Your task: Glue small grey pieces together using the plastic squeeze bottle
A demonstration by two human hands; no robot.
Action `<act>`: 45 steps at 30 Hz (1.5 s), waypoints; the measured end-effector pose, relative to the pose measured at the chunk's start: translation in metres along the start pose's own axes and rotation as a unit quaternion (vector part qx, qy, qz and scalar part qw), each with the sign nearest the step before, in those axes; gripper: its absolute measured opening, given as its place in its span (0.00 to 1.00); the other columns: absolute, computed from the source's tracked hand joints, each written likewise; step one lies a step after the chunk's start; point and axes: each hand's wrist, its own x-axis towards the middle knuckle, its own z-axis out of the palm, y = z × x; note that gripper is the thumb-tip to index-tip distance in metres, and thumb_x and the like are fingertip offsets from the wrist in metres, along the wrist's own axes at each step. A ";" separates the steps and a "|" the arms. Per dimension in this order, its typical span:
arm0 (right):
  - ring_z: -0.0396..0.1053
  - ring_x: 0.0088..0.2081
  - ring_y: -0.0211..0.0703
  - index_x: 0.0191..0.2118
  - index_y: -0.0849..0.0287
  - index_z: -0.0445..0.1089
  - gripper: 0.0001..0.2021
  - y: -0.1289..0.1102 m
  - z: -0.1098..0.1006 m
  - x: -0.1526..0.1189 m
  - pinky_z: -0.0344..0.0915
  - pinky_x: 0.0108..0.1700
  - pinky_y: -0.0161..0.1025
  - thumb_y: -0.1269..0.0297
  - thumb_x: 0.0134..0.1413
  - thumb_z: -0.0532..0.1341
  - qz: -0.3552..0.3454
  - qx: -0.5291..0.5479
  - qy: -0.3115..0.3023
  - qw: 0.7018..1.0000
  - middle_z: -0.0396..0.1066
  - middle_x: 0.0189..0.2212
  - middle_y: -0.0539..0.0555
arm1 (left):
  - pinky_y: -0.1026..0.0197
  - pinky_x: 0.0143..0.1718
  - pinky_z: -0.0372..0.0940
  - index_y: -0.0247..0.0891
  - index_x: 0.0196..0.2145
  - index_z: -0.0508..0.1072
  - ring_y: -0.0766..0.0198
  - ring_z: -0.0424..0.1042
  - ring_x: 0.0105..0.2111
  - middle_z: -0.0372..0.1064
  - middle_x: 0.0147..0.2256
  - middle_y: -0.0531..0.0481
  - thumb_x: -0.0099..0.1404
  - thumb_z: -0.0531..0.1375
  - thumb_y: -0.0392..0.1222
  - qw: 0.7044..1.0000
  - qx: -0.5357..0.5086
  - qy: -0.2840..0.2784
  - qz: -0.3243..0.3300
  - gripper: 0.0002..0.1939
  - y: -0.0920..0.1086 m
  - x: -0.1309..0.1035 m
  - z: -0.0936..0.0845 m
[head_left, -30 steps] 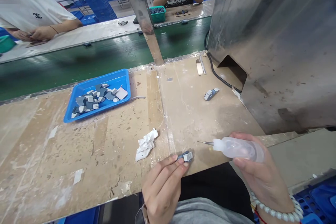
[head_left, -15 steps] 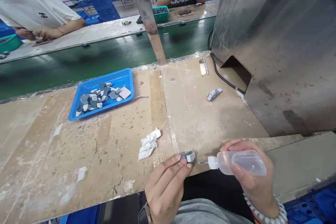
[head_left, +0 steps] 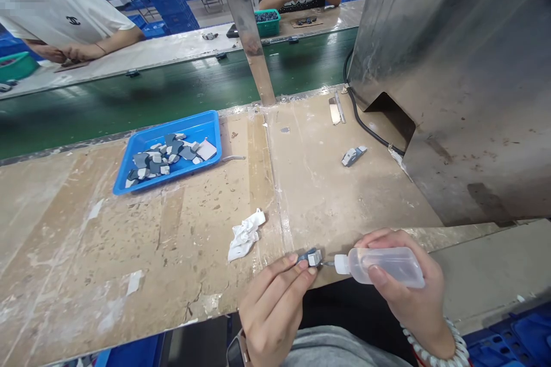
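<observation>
The right hand (head_left: 408,287), gripping the squeeze bottle (head_left: 381,266), has brought its needle tip from above the bench to the small grey part (head_left: 310,257) pinched in the left hand (head_left: 275,304) at the bench edge (head_left: 215,304).

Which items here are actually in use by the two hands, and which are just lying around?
In use:
left hand, pinching small grey part
right hand, holding squeeze bottle, needle tip at that part

Lying about:
blue tray of grey pieces
crumpled white wipe
spare grey part
black cable
</observation>
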 end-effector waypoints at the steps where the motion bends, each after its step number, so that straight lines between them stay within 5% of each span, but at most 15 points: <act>1: 0.77 0.32 0.43 0.37 0.53 0.72 0.08 0.000 0.000 0.000 0.74 0.29 0.33 0.61 0.55 0.71 -0.004 -0.004 -0.004 1.000 0.77 0.33 0.52 | 0.59 0.53 0.74 0.26 0.43 0.78 0.61 0.76 0.49 0.79 0.40 0.44 0.59 0.64 0.15 1.000 0.002 0.002 0.000 0.16 0.000 0.000 0.000; 17: 0.77 0.32 0.46 0.37 0.54 0.73 0.07 0.007 -0.003 -0.005 0.74 0.30 0.37 0.63 0.55 0.70 -0.033 -0.018 0.008 0.999 0.77 0.33 0.54 | 0.57 0.51 0.76 0.28 0.45 0.79 0.59 0.77 0.47 0.80 0.40 0.44 0.59 0.64 0.15 1.000 0.011 0.009 -0.003 0.19 0.000 -0.004 0.002; 22: 0.75 0.36 0.47 0.37 0.53 0.75 0.08 0.008 -0.002 -0.005 0.74 0.34 0.39 0.60 0.52 0.71 0.002 0.065 0.050 0.997 0.76 0.33 0.54 | 0.57 0.47 0.77 0.30 0.45 0.79 0.59 0.78 0.46 0.81 0.38 0.45 0.63 0.63 0.18 1.000 0.025 0.009 0.000 0.15 0.000 -0.002 0.002; 28: 0.70 0.25 0.38 0.37 0.56 0.75 0.10 0.003 -0.003 0.007 0.66 0.20 0.32 0.57 0.52 0.70 0.119 0.241 0.134 0.954 0.74 0.34 0.53 | 0.60 0.43 0.77 0.32 0.41 0.80 0.59 0.79 0.45 0.81 0.37 0.46 0.69 0.61 0.25 0.999 0.047 -0.009 0.025 0.09 0.004 -0.004 -0.003; 34: 0.72 0.29 0.40 0.38 0.56 0.75 0.10 0.003 -0.002 0.007 0.69 0.23 0.33 0.57 0.52 0.70 0.141 0.235 0.132 0.953 0.74 0.36 0.54 | 0.60 0.50 0.75 0.31 0.39 0.79 0.61 0.79 0.43 0.80 0.36 0.47 0.67 0.62 0.24 0.999 0.005 -0.032 0.034 0.08 0.011 -0.006 -0.005; 39: 0.72 0.28 0.41 0.39 0.56 0.73 0.12 0.003 -0.001 0.006 0.68 0.23 0.34 0.57 0.52 0.70 0.135 0.214 0.132 0.958 0.75 0.37 0.55 | 0.61 0.45 0.77 0.32 0.45 0.79 0.60 0.79 0.44 0.79 0.40 0.43 0.69 0.60 0.28 0.996 0.045 -0.080 0.000 0.09 0.016 0.004 -0.008; 45: 0.77 0.33 0.46 0.39 0.57 0.72 0.14 0.003 -0.001 0.006 0.71 0.23 0.34 0.57 0.51 0.71 0.146 0.197 0.133 0.960 0.79 0.42 0.59 | 0.63 0.44 0.79 0.36 0.40 0.78 0.62 0.82 0.41 0.81 0.40 0.48 0.69 0.62 0.32 0.995 0.049 -0.090 -0.010 0.04 0.015 0.023 -0.011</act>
